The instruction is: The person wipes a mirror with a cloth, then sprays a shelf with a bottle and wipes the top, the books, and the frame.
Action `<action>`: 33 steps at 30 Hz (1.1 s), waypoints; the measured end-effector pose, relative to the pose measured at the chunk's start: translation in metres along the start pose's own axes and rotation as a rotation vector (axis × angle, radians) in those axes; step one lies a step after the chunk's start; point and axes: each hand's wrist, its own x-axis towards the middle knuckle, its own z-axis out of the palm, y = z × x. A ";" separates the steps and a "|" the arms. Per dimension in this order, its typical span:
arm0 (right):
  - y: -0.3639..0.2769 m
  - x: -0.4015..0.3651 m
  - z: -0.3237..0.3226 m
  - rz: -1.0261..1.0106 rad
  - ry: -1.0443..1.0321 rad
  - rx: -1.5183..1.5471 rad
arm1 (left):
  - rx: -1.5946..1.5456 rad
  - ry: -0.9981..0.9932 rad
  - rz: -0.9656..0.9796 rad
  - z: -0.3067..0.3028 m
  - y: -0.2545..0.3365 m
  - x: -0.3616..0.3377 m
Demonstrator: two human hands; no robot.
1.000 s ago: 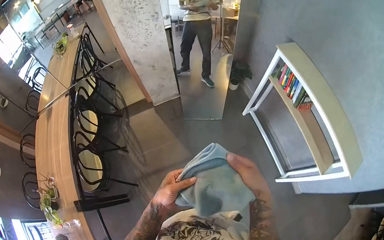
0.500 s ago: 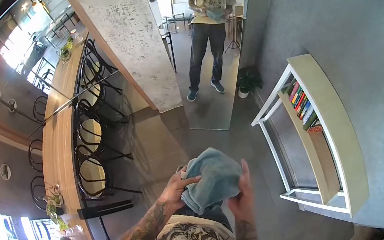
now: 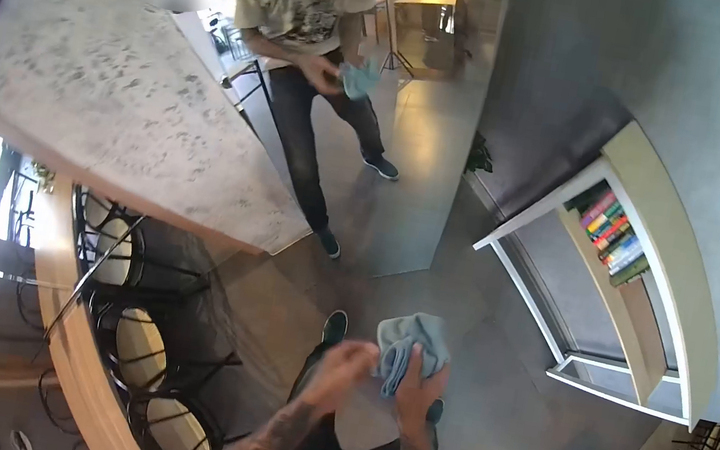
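Note:
A blue-grey cloth (image 3: 414,337), crumpled into a small bundle, is held in front of the body. My right hand (image 3: 421,387) grips it from below, with the thumb lying over its front. At the cloth's left side is my left hand (image 3: 345,369), its fingers bent and blurred; whether they pinch the cloth's edge cannot be made out. In the tall mirror (image 3: 410,205) ahead, a reflected person in a printed T-shirt holds the same light blue cloth.
A patterned wall panel (image 3: 143,106) stands left of the mirror. At the right is a white-framed shelf (image 3: 635,335) with books (image 3: 608,231). Black stools (image 3: 141,346) line a long wooden counter (image 3: 84,389) on the left. A shoe (image 3: 335,327) shows on the floor.
The view has moved closer to the mirror. The cloth has gone from a wide spread over both hands to a smaller bundle in my right hand, and my left hand has shifted to its side.

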 end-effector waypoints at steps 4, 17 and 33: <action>0.073 0.100 0.112 0.099 0.274 0.023 | 0.095 0.365 0.562 -0.143 0.074 0.104; 0.135 0.182 0.362 -0.193 0.561 0.190 | -0.459 -0.329 1.037 -0.186 0.237 0.243; 0.221 0.171 0.351 0.312 0.489 0.130 | -0.058 0.117 1.085 -0.182 0.243 0.258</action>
